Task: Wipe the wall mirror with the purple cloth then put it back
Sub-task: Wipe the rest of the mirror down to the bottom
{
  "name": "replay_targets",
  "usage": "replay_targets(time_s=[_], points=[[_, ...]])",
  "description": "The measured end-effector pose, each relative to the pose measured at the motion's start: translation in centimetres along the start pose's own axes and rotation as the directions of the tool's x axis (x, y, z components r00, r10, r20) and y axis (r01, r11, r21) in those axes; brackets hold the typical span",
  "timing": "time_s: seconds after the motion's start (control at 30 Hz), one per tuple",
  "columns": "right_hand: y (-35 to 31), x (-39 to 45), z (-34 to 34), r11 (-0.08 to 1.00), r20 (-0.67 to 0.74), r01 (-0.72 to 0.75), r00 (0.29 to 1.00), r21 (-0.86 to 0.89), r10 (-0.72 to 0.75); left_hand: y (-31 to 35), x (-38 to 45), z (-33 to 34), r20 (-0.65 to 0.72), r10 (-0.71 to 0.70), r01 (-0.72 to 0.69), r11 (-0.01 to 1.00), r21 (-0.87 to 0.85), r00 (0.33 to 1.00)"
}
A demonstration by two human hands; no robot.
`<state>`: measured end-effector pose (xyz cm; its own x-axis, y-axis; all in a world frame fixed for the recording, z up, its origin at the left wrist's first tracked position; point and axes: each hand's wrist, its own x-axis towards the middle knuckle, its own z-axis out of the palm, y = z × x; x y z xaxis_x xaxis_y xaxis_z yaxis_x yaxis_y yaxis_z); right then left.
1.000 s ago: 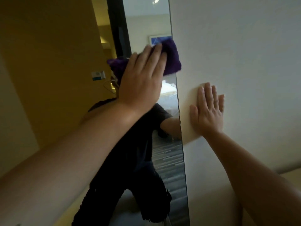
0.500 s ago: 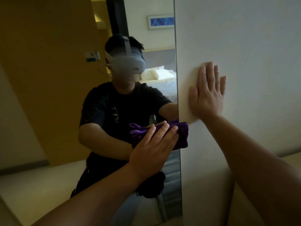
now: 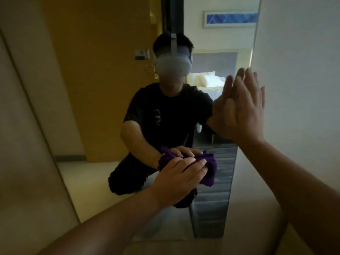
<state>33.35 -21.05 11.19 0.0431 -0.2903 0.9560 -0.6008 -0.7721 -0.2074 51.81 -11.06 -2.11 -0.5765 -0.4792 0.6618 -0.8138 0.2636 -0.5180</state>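
Pressed flat under the left hand (image 3: 181,178) against the lower wall mirror (image 3: 211,208): the purple cloth (image 3: 209,167), soft and bunched, long axis lying across the glass, fingers spread over it. Braced open-palmed near the mirror's right edge, well above the cloth: the right hand (image 3: 242,109). Smooth, reflective glass left below, probably next for wiping.

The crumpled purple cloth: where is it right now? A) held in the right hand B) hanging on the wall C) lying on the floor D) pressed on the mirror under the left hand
D: the crumpled purple cloth sits under the left hand, flat against the tall wall mirror.
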Motion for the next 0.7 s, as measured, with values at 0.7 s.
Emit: replay_targets(time_s=[0.7], points=[[-14.5, -19.4, 9.4, 0.954, 0.498, 0.222, 0.862, -0.203, -0.094, -16.4, -19.9, -10.5, -0.267, -0.316, 0.317, 0.948, -0.039, 0.911]])
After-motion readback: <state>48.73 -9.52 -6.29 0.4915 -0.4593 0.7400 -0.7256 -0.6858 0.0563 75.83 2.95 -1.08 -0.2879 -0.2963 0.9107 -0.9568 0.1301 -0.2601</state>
